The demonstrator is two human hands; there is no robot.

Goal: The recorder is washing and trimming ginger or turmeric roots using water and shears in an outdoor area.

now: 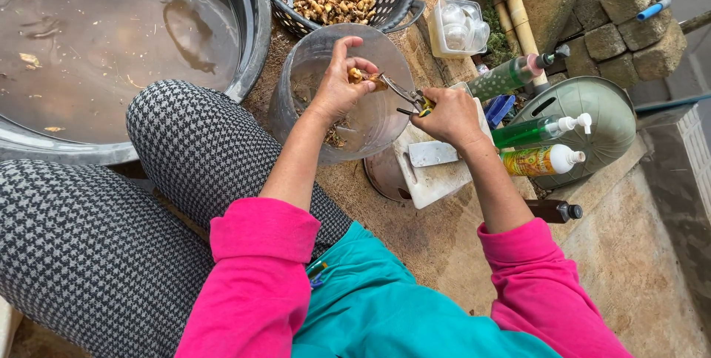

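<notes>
While peeling, both wrists (337, 91) bent inward.

Head camera, looking steeply down over the person's own lap and arms.

The single view sits close above the left hand (337, 91) and right hand (448, 115), which meet near the centre of the frame. It faces forward and down, so the pink sleeves (255, 276) fill the bottom edge, the water basin (252, 25) the upper left, and the stone blocks (618, 10) the far upper right. No second view shares the scene.
</notes>
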